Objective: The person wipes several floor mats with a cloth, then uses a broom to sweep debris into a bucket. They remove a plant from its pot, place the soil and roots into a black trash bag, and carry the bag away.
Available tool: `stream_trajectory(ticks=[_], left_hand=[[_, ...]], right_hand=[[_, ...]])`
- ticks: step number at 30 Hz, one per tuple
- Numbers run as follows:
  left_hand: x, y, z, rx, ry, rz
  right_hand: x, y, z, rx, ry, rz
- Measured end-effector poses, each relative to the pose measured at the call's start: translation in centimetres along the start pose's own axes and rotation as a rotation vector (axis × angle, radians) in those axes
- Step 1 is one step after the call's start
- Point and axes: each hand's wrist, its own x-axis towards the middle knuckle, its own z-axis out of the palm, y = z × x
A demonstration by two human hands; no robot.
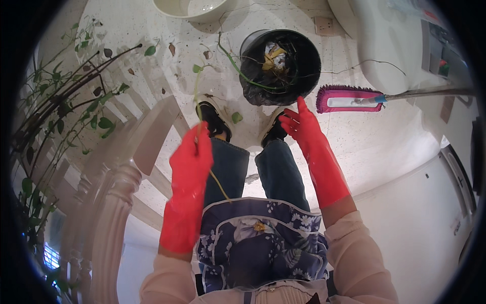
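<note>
My left hand [193, 150], in a long red rubber glove, is closed around a thin pale-green vine stem [197, 87]. One small leaf shows near the stem's upper end, and its lower end hangs over my apron [262, 243]. My right hand [302, 121], gloved the same way, has its fingers apart and holds nothing. Its fingertips are just by the near rim of a black bin [313, 60] lined with a black plastic bag [254, 95]. Inside lie dry plant scraps and yellowish and white waste [275, 57]. A thicker green stem [235, 65] sticks out over the bin's left side.
A pink flat mop [349, 99] lies right of the bin. Left stand a balustrade [121, 186] and trailing vines [72, 102]. Loose leaves, one a green leaf [237, 117], dot the speckled floor. A pale basin [190, 9] is at the top; a white appliance [421, 197] stands right.
</note>
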Motion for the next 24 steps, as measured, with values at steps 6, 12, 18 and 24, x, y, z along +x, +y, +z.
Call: stream_trajectory(ticks=[6,12,18,24], left_hand=[[-1.9,12.1,3.0,0.601,-0.288,0.148],[10.3,17.7,15.4,0.528,-0.404,0.371],[11.1,17.7,15.5,0.457,-0.187,0.339],[7.4,8.0,6.6,-0.374,-0.006,0.163]], right_hand=[[2.2,0.1,-0.4,0.069,-0.05,0.002],[3.4,0.5,-1.5,0.069,-0.076,-0.043],[7.4,-1.7,0.1,-0.05,0.176,-0.292],[8.1,-3.8,0.8,-0.232,0.147,-0.065]])
